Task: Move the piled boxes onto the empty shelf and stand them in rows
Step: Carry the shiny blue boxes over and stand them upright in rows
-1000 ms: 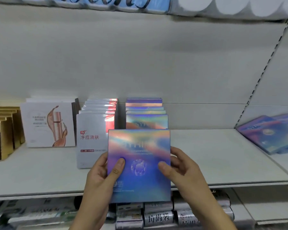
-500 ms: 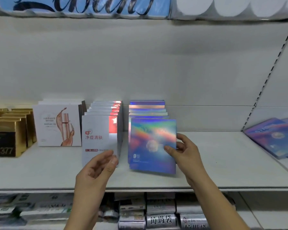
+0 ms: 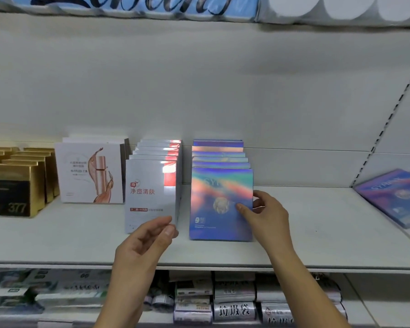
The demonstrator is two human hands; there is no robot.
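An iridescent blue-and-rainbow box (image 3: 220, 204) stands upright on the white shelf (image 3: 317, 233), at the front of a row of several matching boxes (image 3: 219, 152). My right hand (image 3: 268, 218) pinches its right edge, thumb on the front face and fingers behind. My left hand (image 3: 147, 242) hovers loosely curled and empty just left of the box, in front of the white-and-red row. A pile of the same iridescent boxes (image 3: 395, 197) lies flat at the far right.
Left of the iridescent row stand a row of white-and-red boxes (image 3: 152, 192), white boxes with a bottle picture (image 3: 90, 174) and gold boxes (image 3: 17, 188). Bare shelf stretches between the iridescent row and the pile. Packaged goods (image 3: 234, 304) fill the shelf below.
The box went from both hands in front of the shelf to standing upright at the front of its row. My left hand let go and drew back; my right hand still holds the edge.
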